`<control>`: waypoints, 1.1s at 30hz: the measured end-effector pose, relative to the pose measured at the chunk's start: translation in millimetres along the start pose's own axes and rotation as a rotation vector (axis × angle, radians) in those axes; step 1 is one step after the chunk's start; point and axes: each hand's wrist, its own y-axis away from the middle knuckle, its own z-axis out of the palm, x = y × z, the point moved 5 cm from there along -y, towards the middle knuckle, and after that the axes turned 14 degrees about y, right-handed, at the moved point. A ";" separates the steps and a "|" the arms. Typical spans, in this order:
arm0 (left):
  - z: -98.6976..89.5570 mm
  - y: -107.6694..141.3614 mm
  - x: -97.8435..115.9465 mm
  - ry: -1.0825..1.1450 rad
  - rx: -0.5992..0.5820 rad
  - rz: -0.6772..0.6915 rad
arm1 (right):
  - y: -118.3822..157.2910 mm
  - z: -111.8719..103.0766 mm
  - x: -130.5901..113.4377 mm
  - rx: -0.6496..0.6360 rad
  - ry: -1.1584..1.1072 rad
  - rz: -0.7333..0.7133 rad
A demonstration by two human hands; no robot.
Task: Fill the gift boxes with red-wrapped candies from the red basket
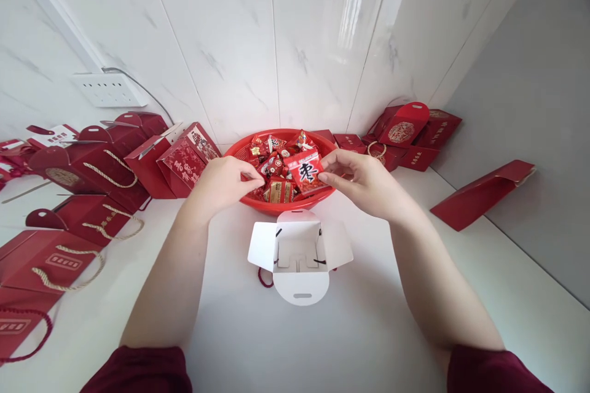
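Observation:
My right hand [357,181] pinches a red jujube packet [304,173] by its right edge, a large black character on its front. It is held over the front right of a red plastic basket [237,153] of wrapped sweets. At the basket's left side, my left hand [228,187] has its thumb and fingertips pressed together; whatever they may hold is hidden. Among the sweets lies a gold-and-red wrapped piece [279,191]. In front of the basket stands a gift box [302,285] with its white flaps spread and its white inside showing; a dark red cord loop pokes out at its left.
Red gift boxes with rope handles [69,264] crowd the left side. More red boxes [405,126] stand at the back right, and one red box [482,195] leans by the grey panel [530,104]. A tiled wall with a socket strip [109,91] closes the back.

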 end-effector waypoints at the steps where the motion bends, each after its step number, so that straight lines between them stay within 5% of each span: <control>1: -2.4 -1.5 -7.0 -0.040 -0.010 -0.030 | 2.1 0.9 -2.1 -0.073 0.038 -0.020; 5: -2.6 -4.1 -19.9 -0.024 -0.083 -0.064 | 15.5 19.1 -15.2 -0.428 0.148 -0.122; 10: 13.9 -2.2 -16.8 -0.007 -0.256 -0.057 | 28.3 54.2 -25.5 -0.683 0.381 -0.140; 23: 25.3 -0.1 -21.9 -0.085 -0.449 -0.192 | 38.8 108.4 -23.6 -1.009 0.641 -0.242; 30: 9.2 -3.4 -38.9 -0.084 -0.396 -0.250 | 43.0 118.9 -26.2 -1.073 0.652 -0.292; 33: -3.6 -6.5 -51.3 -0.101 -0.361 -0.271 | 41.1 123.0 -26.9 -0.982 0.592 -0.287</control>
